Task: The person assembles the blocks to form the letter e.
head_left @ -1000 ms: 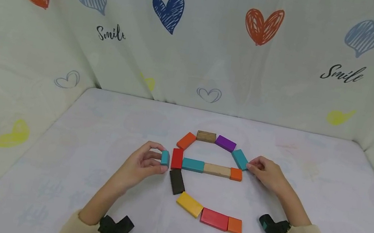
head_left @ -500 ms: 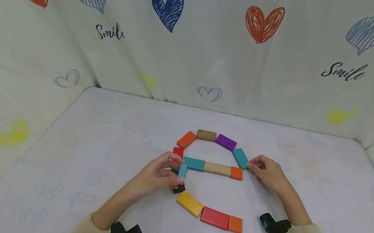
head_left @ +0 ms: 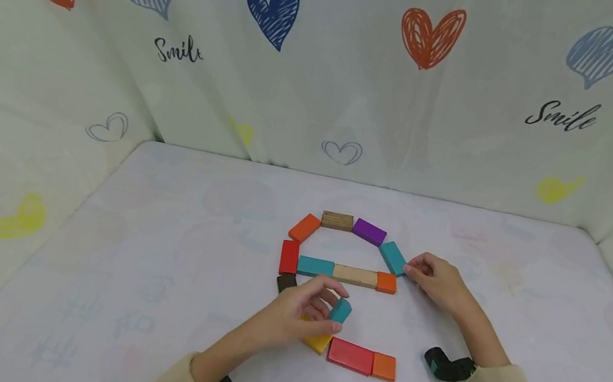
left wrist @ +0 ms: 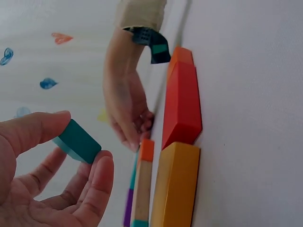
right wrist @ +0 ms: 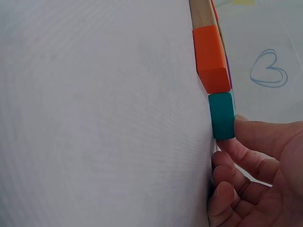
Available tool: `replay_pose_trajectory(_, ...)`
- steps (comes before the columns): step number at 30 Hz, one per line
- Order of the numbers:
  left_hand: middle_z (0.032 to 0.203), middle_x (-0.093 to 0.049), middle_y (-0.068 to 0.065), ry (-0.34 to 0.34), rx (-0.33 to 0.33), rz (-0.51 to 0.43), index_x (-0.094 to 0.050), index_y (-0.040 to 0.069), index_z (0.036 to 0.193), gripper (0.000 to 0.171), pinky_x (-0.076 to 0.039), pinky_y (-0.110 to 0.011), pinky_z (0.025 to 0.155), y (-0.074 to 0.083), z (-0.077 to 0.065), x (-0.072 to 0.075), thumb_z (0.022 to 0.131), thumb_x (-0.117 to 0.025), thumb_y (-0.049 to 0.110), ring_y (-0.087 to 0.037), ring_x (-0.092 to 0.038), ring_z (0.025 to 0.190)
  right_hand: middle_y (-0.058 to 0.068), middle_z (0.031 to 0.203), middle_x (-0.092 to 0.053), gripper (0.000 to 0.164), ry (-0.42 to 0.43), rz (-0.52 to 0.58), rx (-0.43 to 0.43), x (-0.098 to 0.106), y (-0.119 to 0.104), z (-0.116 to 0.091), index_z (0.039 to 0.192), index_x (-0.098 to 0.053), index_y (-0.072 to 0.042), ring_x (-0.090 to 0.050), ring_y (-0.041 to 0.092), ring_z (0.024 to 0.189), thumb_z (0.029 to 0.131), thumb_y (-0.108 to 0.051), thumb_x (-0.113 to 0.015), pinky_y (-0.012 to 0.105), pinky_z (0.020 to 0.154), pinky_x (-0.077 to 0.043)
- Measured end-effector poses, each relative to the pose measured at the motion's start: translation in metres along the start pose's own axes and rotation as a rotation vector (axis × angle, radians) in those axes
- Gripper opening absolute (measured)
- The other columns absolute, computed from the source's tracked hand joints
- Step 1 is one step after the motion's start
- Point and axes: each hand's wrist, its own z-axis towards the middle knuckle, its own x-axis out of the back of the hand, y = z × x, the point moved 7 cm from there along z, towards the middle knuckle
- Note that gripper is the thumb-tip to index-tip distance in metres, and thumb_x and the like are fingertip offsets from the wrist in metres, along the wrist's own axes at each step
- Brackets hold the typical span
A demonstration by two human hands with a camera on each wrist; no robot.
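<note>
My left hand (head_left: 294, 317) pinches a small teal block (head_left: 341, 310) between thumb and fingertips, above the lower part of a row of flat wooden blocks. In the left wrist view that small block (left wrist: 79, 142) is off the table. My right hand (head_left: 439, 284) pinches the lower end of a longer teal block (head_left: 392, 257), which lies at the right of the arch. The right wrist view shows thumb and index finger on this block (right wrist: 221, 116), close to an orange block (right wrist: 210, 54). The left hand partly hides a black block (head_left: 286, 281) and a yellow block (head_left: 319, 343).
The blocks form an e-like outline: an orange (head_left: 304, 227), brown (head_left: 336, 221) and purple block (head_left: 369, 231) on top, a red one (head_left: 289, 257) at left. A teal (head_left: 315, 267) and a plain wood block (head_left: 355, 276) form the crossbar. A red block (head_left: 350, 356) lies lowest.
My left hand has carried the small teal block rightward and a little toward me, from left of the outline to over its lower gap. My right hand stays in place.
</note>
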Motion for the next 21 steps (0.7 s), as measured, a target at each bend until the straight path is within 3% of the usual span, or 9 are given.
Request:
replay_pose_trajectory(7,0.107,-0.057,0.002,-0.06,0.006,0.113,-0.05,0.013,0.118,0.042,-0.047,-0.013,0.079,0.005,0.01,-0.031,0.082,-0.071,0.019,0.0,-0.054,0.088,0.008,0.083,-0.054,0.031,0.003,-0.007,0.007,0.001,-0.001,0.0,0.109,-0.055,0.003,-0.048,0.02,0.08,0.093,-0.024,-0.055,0.026,0.067,-0.041)
replay_pose_trajectory(15,0.101,-0.055,0.008,-0.118,-0.017,0.473,-0.058,0.014,0.115,0.039,-0.044,-0.008,0.075,0.017,0.014,-0.062,0.081,-0.072,0.027,0.004,-0.05,0.088,0.008,0.081,-0.053,0.033,0.007,0.004,0.013,0.0,-0.002,0.0,0.107,-0.055,0.004,-0.047,0.019,0.078,0.093,-0.026,-0.055,0.027,0.065,-0.039)
replay_pose_trajectory(21,0.1,-0.056,0.01,-0.142,-0.096,0.67,-0.06,0.017,0.111,0.035,-0.043,-0.008,0.076,0.023,0.018,-0.079,0.082,-0.071,0.035,0.003,-0.048,0.089,0.007,0.08,-0.053,0.032,0.009,0.014,0.021,0.0,-0.002,-0.001,0.107,-0.055,0.004,-0.047,0.019,0.077,0.093,-0.025,-0.055,0.027,0.065,-0.039)
